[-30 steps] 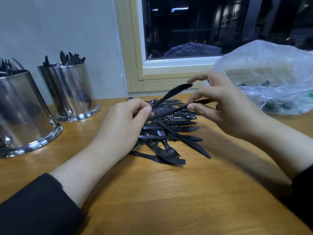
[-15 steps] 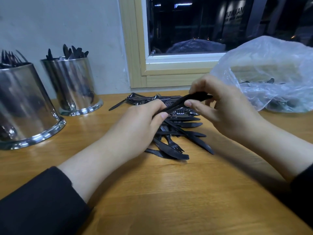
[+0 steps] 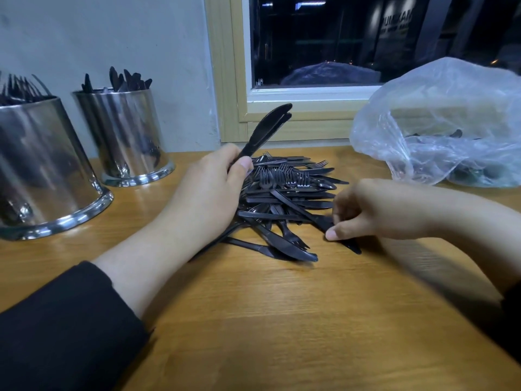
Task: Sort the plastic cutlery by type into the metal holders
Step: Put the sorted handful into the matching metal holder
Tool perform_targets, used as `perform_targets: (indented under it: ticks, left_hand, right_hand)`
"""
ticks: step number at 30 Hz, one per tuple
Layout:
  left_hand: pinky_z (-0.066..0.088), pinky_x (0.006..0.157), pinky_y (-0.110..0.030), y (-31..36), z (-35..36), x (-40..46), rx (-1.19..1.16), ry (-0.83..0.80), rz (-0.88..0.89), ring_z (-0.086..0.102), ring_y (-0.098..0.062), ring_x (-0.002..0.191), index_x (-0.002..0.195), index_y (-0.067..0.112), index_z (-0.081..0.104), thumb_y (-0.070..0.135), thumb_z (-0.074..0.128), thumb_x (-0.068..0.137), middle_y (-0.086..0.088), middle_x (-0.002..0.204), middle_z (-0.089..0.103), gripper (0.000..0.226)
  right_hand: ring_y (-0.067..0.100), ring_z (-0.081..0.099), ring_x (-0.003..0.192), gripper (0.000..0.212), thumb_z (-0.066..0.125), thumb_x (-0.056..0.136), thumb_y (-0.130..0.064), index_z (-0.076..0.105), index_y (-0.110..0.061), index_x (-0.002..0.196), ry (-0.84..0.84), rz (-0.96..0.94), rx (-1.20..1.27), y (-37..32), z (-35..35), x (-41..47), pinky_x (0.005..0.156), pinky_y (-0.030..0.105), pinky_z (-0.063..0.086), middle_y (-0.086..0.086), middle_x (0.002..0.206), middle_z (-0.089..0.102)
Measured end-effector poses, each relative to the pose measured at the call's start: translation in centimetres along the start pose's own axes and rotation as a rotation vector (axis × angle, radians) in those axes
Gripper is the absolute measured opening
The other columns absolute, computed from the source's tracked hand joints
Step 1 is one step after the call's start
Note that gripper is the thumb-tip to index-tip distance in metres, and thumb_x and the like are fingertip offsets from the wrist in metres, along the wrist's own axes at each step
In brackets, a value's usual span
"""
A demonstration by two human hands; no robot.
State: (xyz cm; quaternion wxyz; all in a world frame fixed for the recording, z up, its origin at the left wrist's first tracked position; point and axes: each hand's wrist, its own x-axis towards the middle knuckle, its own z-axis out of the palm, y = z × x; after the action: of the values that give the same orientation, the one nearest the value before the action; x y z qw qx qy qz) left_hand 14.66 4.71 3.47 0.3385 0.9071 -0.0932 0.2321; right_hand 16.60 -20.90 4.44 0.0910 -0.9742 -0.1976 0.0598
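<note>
The left hand grips collected knives, blades toward one o'clock, ready for a holder, while the right hand pinches another knife off the pile.

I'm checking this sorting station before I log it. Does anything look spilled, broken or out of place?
Nothing stands out. The unsorted cutlery pile lies loose on the table, as expected mid-sort. Both metal holders stand upright, and the left hand holds intact knives.
</note>
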Motion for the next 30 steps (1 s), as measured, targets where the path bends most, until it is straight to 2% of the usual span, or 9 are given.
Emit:
perform_targets:
  ticks: [6, 10, 13, 16, 18, 22, 24, 27, 30]
  left_hand:
    - [0.04, 0.061, -0.017, -0.4, 0.1, -0.1, -0.056, 0.006, 0.051, 0.056, -0.012, 0.069, 0.093, 0.022, 0.065, 0.031, 0.052, 0.105, 0.003, 0.071, 0.064, 0.02]
    - [0.04, 0.063, -0.012, -0.1, -0.1, -0.3, -0.077, 0.062, 0.087, 0.058, -0.002, 0.074, 0.094, 0.027, 0.072, 0.028, 0.057, 0.103, 0.009, 0.076, 0.07, 0.018]
    - [0.043, 0.068, -0.014, 0.2, 0.0, -0.7, -0.065, -0.046, 0.142, 0.062, -0.004, 0.078, 0.098, 0.034, 0.075, 0.029, 0.057, 0.102, 0.009, 0.081, 0.073, 0.018]
    - [0.049, 0.06, -0.019, 0.4, 0.4, -1.0, -0.073, -0.251, 0.132, 0.064, -0.005, 0.066, 0.092, 0.031, 0.068, 0.028, 0.052, 0.105, 0.013, 0.075, 0.071, 0.021]
    - [0.043, 0.054, -0.018, 0.5, 0.6, -1.1, -0.067, -0.306, 0.133, 0.056, -0.005, 0.056, 0.083, 0.028, 0.061, 0.029, 0.049, 0.106, 0.016, 0.065, 0.063, 0.027]
    - [0.043, 0.063, -0.028, 0.2, 0.6, -0.8, -0.086, -0.316, 0.12, 0.057, -0.015, 0.069, 0.09, 0.023, 0.064, 0.04, 0.046, 0.104, -0.001, 0.075, 0.063, 0.028]
    - [0.046, 0.069, -0.032, -0.2, 0.6, -0.6, -0.071, -0.293, 0.098, 0.059, -0.017, 0.072, 0.092, 0.025, 0.065, 0.048, 0.05, 0.1, -0.002, 0.078, 0.065, 0.028]
    - [0.034, 0.057, -0.021, -0.6, 0.3, -0.4, -0.059, -0.192, 0.06, 0.044, -0.005, 0.057, 0.078, 0.026, 0.058, 0.046, 0.055, 0.1, 0.006, 0.064, 0.051, 0.03]
    - [0.031, 0.052, -0.021, -0.8, 0.0, 0.0, -0.067, -0.094, 0.032, 0.041, -0.005, 0.052, 0.072, 0.024, 0.053, 0.043, 0.056, 0.101, 0.008, 0.059, 0.048, 0.035]
  right_hand:
    - [0.005, 0.054, 0.062, 0.025, 0.074, 0.084, -0.046, 0.062, -0.026, 0.076, 0.155, -0.092, 0.086, 0.0, 0.2, 0.3, 0.064, 0.026, 0.044, -0.015, 0.067, 0.064]
    - [-0.002, 0.057, 0.067, 0.013, 0.075, 0.087, -0.036, 0.066, -0.029, 0.08, 0.328, -0.236, 0.182, -0.7, 0.0, -0.2, 0.063, 0.011, 0.041, -0.009, 0.078, 0.066]
    - [0.001, 0.055, 0.071, 0.012, 0.073, 0.085, -0.039, 0.067, -0.029, 0.081, 0.441, -0.299, 0.201, -1.3, 0.2, -0.1, 0.062, 0.011, 0.039, -0.011, 0.078, 0.063]
    - [0.004, 0.055, 0.072, 0.016, 0.07, 0.082, -0.045, 0.067, -0.029, 0.08, 0.531, -0.312, 0.22, -1.6, 0.5, 0.1, 0.061, 0.013, 0.038, -0.01, 0.075, 0.062]
    - [0.003, 0.055, 0.069, 0.018, 0.072, 0.081, -0.045, 0.067, -0.028, 0.079, 0.568, -0.315, 0.243, -1.8, 0.7, 0.2, 0.06, 0.014, 0.038, -0.01, 0.074, 0.062]
    - [0.002, 0.057, 0.065, 0.018, 0.075, 0.083, -0.042, 0.068, -0.026, 0.083, 0.646, -0.263, 0.346, -1.7, 1.1, 0.6, 0.058, 0.013, 0.039, -0.01, 0.07, 0.064]
    - [0.001, 0.059, 0.07, 0.022, 0.069, 0.085, -0.049, 0.066, -0.028, 0.088, 0.608, -0.208, 0.36, -1.1, 1.1, 0.8, 0.063, 0.014, 0.043, -0.011, 0.076, 0.066]
    - [-0.006, 0.057, 0.084, 0.016, 0.063, 0.09, -0.048, 0.067, -0.033, 0.096, 0.378, -0.166, 0.144, 0.1, 1.3, 1.2, 0.073, 0.016, 0.043, -0.018, 0.091, 0.064]
    - [-0.004, 0.054, 0.09, 0.02, 0.064, 0.094, -0.04, 0.069, -0.036, 0.114, 0.18, -0.182, 0.002, 0.5, 2.0, 1.6, 0.076, 0.012, 0.037, -0.019, 0.106, 0.057]
